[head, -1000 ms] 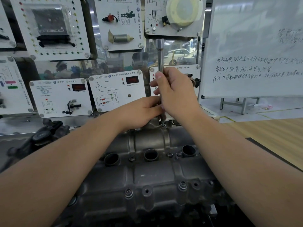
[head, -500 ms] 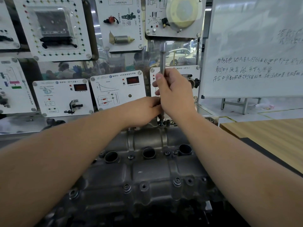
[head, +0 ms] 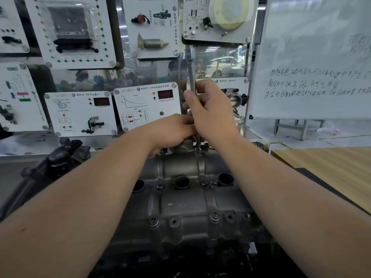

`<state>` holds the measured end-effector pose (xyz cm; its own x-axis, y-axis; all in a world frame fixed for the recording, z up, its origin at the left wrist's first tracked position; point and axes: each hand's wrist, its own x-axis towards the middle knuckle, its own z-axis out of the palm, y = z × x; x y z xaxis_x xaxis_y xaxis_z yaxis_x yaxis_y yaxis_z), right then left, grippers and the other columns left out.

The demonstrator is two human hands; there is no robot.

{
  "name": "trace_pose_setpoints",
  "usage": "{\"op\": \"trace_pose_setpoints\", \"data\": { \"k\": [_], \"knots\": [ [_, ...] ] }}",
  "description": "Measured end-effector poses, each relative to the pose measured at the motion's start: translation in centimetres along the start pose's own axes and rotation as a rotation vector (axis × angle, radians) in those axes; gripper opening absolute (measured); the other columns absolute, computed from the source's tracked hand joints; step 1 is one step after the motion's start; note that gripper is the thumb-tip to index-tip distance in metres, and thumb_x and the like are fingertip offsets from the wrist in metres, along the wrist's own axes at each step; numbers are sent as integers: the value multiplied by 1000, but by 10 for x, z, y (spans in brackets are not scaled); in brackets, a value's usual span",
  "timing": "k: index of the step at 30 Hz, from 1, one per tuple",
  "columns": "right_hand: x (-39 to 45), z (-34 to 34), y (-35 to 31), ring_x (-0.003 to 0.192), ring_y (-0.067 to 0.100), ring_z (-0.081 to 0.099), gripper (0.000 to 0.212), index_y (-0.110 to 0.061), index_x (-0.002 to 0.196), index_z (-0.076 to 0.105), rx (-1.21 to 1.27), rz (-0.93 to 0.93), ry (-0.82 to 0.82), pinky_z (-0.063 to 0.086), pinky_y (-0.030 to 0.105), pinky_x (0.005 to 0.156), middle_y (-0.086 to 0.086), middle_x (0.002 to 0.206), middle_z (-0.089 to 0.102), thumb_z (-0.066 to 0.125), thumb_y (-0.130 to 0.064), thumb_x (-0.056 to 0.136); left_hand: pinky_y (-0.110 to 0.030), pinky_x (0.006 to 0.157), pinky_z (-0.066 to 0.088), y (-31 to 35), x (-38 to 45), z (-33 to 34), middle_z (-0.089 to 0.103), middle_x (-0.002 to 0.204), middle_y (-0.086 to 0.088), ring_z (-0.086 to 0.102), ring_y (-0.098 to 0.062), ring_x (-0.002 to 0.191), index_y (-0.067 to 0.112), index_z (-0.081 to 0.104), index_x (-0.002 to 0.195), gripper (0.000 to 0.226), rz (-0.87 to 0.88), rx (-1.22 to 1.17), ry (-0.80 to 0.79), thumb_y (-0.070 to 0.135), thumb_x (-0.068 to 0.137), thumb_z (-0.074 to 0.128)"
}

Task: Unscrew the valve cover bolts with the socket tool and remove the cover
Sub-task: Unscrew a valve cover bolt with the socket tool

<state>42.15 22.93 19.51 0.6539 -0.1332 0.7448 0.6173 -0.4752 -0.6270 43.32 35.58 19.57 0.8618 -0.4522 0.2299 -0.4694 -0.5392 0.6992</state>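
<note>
At the far edge of the grey valve cover, the socket tool stands nearly upright with its tip on a bolt. The right hand grips the shaft, fingers curled round it. The left hand rests just beside, fingers at the tool's lower end; whether they pinch it is hidden. Other bolts sit along the near edge

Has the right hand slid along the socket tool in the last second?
No. The right hand grips the socket tool at the same spot, with the same stretch of shaft above it, its tip on the same far-edge bolt.
</note>
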Motion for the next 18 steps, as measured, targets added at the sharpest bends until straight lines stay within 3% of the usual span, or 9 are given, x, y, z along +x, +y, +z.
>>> {"op": "trace_pose_setpoints", "data": {
  "k": [5, 8, 11, 14, 16, 18],
  "knots": [
    [2, -2, -2, 71, 4, 65, 23, -29, 89, 57, -56, -9, -29, 57, 38, 75, -16, 84, 71, 44, -30, 108, -11, 82, 45, 0, 1, 0, 74, 106, 13, 64, 2, 102, 30, 70, 101, 14, 41, -52, -26, 23, 103, 57],
    [2, -3, -2, 74, 8, 66, 28, -33, 83, 53, -40, 27, -22, 57, 40, 77, -14, 84, 71, 40, -30, 109, -24, 98, 48, -1, 0, -3, 76, 114, 4, 66, -10, 114, 22, 71, 117, 19, 43, -105, -34, 22, 104, 57],
    [1, -3, -2, 78, 11, 68, 25, -25, 88, 58, -3, 40, -14, 57, 44, 78, -12, 83, 72, 43, -33, 107, -43, 111, 46, -2, 0, -4, 75, 119, 0, 64, -18, 121, 22, 70, 120, 20, 55, -73, -25, 27, 104, 58],
    [1, -3, 0, 81, 13, 69, 22, -22, 102, 59, 4, 33, 13, 57, 43, 79, -5, 87, 73, 52, -43, 102, -45, 112, 45, -3, 2, -3, 75, 118, 1, 65, -17, 119, 28, 69, 113, 14, 80, -40, -18, 26, 104, 59],
    [1, -4, 3, 79, 6, 69, 9, -32, 103, 54, 26, 21, 23, 58, 39, 76, -10, 84, 74, 54, -42, 102, -50, 113, 44, -5, 3, -3, 74, 120, -3, 65, -23, 121, 18, 69, 118, 18, 75, -59, -22, 22, 103, 60],
    [2, -5, 3, 76, 1, 68, 10, -30, 99, 56, 9, 10, 36, 57, 34, 73, -16, 81, 72, 51, -37, 104, -55, 114, 41, -6, 5, -4, 74, 121, -8, 63, -29, 125, 11, 67, 123, 24, 64, -68, -26, 22, 103, 60]
  ]
}}
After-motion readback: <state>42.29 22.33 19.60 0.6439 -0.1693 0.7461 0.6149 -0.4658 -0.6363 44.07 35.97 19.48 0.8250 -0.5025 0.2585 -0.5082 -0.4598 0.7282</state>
